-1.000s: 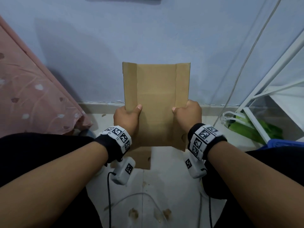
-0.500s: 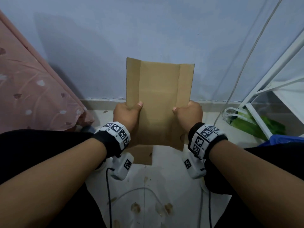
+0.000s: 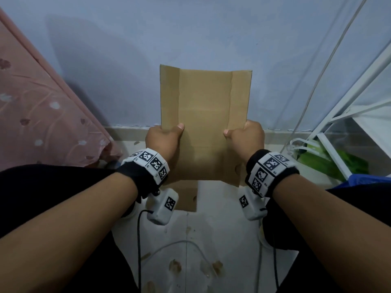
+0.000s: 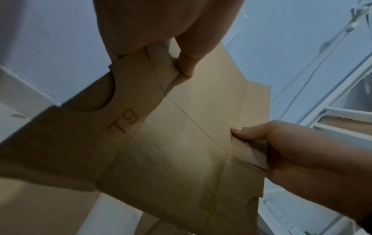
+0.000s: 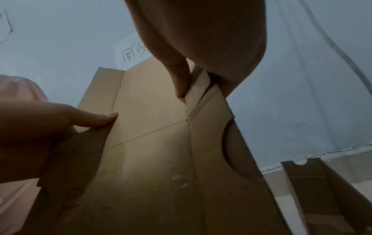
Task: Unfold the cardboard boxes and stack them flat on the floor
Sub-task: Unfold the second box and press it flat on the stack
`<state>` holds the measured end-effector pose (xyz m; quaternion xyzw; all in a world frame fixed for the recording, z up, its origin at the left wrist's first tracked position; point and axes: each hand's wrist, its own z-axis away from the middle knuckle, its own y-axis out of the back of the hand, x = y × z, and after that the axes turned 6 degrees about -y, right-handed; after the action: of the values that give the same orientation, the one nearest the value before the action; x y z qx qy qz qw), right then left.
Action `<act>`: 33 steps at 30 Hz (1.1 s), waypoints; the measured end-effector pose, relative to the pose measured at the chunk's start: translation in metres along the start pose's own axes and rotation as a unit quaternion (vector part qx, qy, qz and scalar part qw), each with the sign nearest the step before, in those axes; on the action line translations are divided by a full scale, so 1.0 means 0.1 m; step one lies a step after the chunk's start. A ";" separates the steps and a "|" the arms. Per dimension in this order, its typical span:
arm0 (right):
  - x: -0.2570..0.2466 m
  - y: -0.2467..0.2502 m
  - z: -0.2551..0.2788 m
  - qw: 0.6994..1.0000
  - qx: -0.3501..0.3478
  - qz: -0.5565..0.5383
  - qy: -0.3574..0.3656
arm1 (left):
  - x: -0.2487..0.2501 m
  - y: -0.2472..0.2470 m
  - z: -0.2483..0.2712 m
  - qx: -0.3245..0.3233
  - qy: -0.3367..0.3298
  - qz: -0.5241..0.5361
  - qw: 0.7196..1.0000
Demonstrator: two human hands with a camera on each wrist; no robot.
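Above the floor point(image 3: 211, 240), in front of the wall, the opened cardboard box point(image 3: 203, 123) hangs upright, its side flaps bent toward the person. Left hand point(image 3: 163, 142) and right hand point(image 3: 245, 138) each pinch a side flap, thumbs in front; I judge those creased flaps could spring back and the sheet lie unevenly on the cardboard below.

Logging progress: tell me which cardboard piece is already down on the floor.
The partly hidden cardboard piece on the floor, below the cardboard sheet that the left hand and right hand grip by its side edges.
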<state>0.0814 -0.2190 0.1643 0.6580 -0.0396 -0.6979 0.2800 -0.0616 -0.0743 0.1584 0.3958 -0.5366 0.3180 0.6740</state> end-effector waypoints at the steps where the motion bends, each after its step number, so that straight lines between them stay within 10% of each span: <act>1: -0.01 0.01 -0.02 1.000 -0.010 -0.004 -0.005 | 0.01 0.01 -0.01 -0.003 0.004 0.004 1.000; 9: -0.15 0.11 -0.14 0.992 -0.104 -0.069 0.001 | 0.36 0.27 -0.25 -0.072 0.026 -0.009 0.997; 15: -0.15 -0.02 -0.07 0.996 -0.019 0.059 0.072 | 0.20 0.13 -0.08 -0.029 0.024 0.008 0.999; 33: -0.31 0.16 -0.10 0.999 -0.044 -0.011 0.022 | 0.32 0.19 -0.19 -0.061 -0.008 0.000 0.998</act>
<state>0.0958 -0.2153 0.1975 0.6606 0.0041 -0.6873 0.3020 -0.0616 -0.0482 0.1908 0.3567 -0.5602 0.2811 0.6928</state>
